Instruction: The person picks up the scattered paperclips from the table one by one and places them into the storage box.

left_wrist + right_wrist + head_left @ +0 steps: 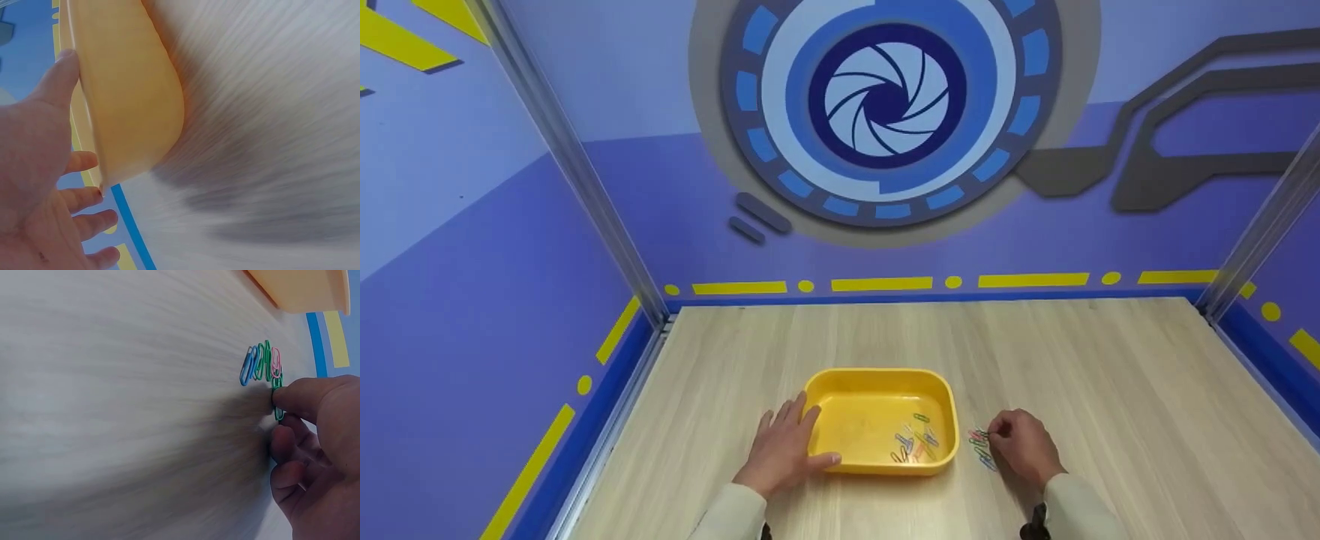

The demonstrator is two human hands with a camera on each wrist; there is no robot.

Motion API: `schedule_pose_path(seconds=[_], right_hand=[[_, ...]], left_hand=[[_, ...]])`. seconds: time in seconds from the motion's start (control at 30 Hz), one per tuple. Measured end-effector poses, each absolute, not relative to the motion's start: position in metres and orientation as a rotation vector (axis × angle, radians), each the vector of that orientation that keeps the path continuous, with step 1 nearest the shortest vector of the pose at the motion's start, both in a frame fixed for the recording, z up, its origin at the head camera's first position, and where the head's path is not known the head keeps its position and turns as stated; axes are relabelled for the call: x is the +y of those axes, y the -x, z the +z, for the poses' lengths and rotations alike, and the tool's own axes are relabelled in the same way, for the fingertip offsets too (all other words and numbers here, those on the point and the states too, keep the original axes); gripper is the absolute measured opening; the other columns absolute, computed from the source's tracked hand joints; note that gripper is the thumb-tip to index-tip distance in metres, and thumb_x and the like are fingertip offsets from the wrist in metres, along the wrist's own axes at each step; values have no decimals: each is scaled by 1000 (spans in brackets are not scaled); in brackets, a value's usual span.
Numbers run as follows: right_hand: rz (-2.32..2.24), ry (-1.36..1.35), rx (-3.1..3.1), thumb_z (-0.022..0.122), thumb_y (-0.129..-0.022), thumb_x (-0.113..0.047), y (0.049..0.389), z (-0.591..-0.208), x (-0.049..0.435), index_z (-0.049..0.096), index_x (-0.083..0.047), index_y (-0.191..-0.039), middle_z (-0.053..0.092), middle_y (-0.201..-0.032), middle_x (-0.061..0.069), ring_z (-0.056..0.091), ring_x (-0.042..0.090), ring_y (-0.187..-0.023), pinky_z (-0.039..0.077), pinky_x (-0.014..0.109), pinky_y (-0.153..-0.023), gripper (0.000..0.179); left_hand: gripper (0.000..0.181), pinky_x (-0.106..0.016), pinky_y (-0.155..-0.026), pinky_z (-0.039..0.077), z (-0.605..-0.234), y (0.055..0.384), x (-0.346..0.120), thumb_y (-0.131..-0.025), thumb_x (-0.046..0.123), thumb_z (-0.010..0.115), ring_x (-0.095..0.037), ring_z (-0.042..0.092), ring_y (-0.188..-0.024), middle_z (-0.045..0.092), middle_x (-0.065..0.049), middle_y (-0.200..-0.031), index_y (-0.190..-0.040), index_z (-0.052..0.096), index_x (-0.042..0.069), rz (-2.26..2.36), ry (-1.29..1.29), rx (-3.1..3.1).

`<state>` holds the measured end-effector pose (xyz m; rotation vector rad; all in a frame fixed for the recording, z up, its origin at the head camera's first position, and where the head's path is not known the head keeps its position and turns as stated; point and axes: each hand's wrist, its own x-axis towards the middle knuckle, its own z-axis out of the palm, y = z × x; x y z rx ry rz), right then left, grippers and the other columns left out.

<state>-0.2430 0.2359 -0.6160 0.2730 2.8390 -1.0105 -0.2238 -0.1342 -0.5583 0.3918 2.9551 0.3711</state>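
As the head view showed, a yellow tray (847,427) stood on the table (1147,390) with scattered paper clips (919,448) towards its right front corner, and a bunch of loose clips (979,442) lay just beside its right wall. The left hand (784,450) rested at the tray's left end, fingers spread; the right hand (1026,444) was to the tray's right, fingertips narrowed at the bunch. The tray seemed only lightly steadied, so a knock against its side might have made it slide and jostle its contents. Pale wood grain spread all round the tray, and beyond it rose a purple back wall (660,195) bearing a round, shutter-like emblem (885,101).

Seen from the left wrist, the thumb and nearest fingers met the tray's rim without wrapping tightly round it. Such a loose touch could have slipped under a push from the tray's far side. Soft shadow lay on the wood beside the tray.

From the right wrist, the fingertips pinched a green clip (279,412) close to a pink clip (275,365); whether the two touched could not be told. With more green and blue clips lying alongside, near the tray, crowding might have let a neighbour hook on and drag, or so thin a wire slip free. Past the tray, a blue strip and a yellow mark edged the wall.
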Motion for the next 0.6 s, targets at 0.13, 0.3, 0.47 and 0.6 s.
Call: schedule_pose_path(seconds=[0.13,0.3,0.47,0.6], right_hand=[[-1024,-259,2834,61,-81,-4,241,-616,238,64,-11,-82,56,-82,0,49,15,-76,41,28,-66,7],[-1067,-255,2823,59,-83,-3,238,-616,240,62,-13,-83,56,-83,0,49,15,-78,40,27,-65,10],[-1115,-240,2819,58,-85,-4,235,-614,241,61,-13,-84,56,-83,0,48,14,-78,39,26,-64,9],[-1158,-243,2796,56,-86,-4,233,-613,242,60,-12,-86,56,-84,0,49,14,-78,41,25,-62,9]], left_hand=[[85,-58,-108,17,-558,225,-133,-74,66,58,-34,26,-136,21,-13,-151,-138,38,13,361,-380,2956],[85,-58,-109,16,-558,225,-131,-74,66,58,-33,26,-136,20,-12,-152,-139,38,14,353,-358,2945],[86,-56,-110,15,-556,225,-130,-73,67,57,-31,25,-137,19,-11,-152,-139,37,16,348,-330,2938],[87,-56,-110,15,-556,224,-130,-73,68,56,-31,25,-137,19,-11,-152,-139,37,16,335,-333,2942]])
